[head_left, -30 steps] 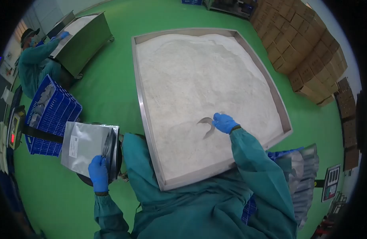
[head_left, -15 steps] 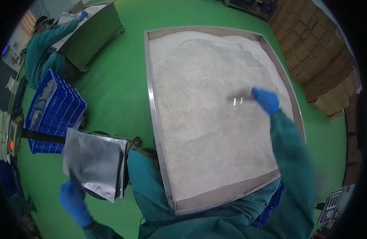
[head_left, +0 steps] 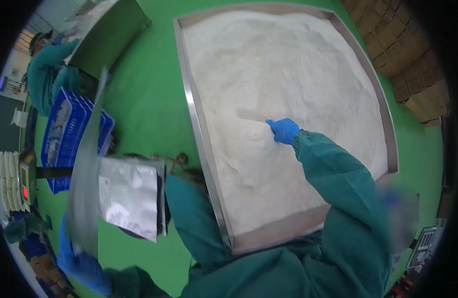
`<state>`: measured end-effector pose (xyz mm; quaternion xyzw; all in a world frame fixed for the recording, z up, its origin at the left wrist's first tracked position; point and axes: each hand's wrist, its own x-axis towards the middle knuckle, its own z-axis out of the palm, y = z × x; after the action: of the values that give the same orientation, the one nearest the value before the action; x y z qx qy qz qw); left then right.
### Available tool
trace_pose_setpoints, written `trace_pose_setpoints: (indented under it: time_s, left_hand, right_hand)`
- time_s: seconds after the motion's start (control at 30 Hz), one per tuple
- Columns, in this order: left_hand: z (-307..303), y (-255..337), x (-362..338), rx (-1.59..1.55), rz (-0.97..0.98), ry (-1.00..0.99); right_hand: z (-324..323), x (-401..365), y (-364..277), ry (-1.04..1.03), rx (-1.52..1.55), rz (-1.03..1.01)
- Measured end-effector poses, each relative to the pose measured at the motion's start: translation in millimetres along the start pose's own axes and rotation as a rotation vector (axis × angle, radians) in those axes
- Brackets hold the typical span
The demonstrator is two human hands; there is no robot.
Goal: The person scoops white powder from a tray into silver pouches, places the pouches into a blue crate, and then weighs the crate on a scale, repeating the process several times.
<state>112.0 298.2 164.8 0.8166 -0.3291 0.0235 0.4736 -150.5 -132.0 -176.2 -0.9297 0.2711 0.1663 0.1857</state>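
My right hand (head_left: 286, 131), in a blue glove, is closed around the handle of a scoop (head_left: 252, 115). The scoop's blade is dug into white powder (head_left: 288, 74), which partly hides it. That powder fills a wide metal bin (head_left: 191, 102) in front of me. At lower left my left hand (head_left: 80, 263), also gloved, grips the bottom end of a silver foil bag (head_left: 85, 184), blurred and held upright. Beside that bag lies a stack of flat foil bags (head_left: 129, 196).
A scale display (head_left: 26, 176) with a red light stands left, near white packets (head_left: 9, 179). Behind it is a blue crate (head_left: 75, 134). Another person (head_left: 45, 74) works at a metal cart (head_left: 114, 39). Stacked cartons (head_left: 402, 44) line the upper right.
The foil bag in my left hand has come up off the stack. My right hand has moved left and the scoop has gone into the powder. The view has shifted slightly.
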Motion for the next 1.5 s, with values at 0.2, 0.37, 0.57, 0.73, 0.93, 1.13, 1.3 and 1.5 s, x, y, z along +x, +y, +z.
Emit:
trace_pose_setpoints:
  time_s: [0.2, 0.37, 0.57, 0.73, 0.93, 1.13, 1.3, 1.5]
  left_hand:
    - [105.1, 44.0, -8.7, 0.222, 0.315, -0.316]
    - [244.8, 32.8, -19.5, 0.2, 0.624, -0.248]
    - [363.6, 19.6, -58.0, 0.184, 0.44, -0.704]
    - [330.3, 65.2, -75.3, 0.052, 0.311, -0.572]
    - [312.0, 79.3, -44.2, 0.075, 0.223, -0.597]
    - [335.3, 20.2, -14.8, 0.105, 0.362, -0.647]
    - [336.7, 15.8, -15.8, 0.061, 0.271, -0.596]
    - [353.4, -1.5, 5.0, -0.099, 0.356, -0.555]
  right_hand:
    - [55.8, -118.7, 21.5, 0.048, 0.299, 0.049]
    - [-12.8, -223.9, 15.5, 0.069, 0.266, 0.067]
    - [-155.5, -279.8, -49.3, 0.079, 0.215, 0.277]
    - [-185.2, -232.9, -93.1, 0.11, -0.284, 0.151]
    - [-231.6, -227.4, -131.5, 0.12, -0.728, 0.205]
    - [-187.6, -226.3, -18.1, 0.027, -0.464, 0.352]
    - [41.1, -143.3, -19.9, -0.233, -0.007, 0.171]
    - [-20.4, -200.1, -30.9, -0.113, 0.186, 0.258]
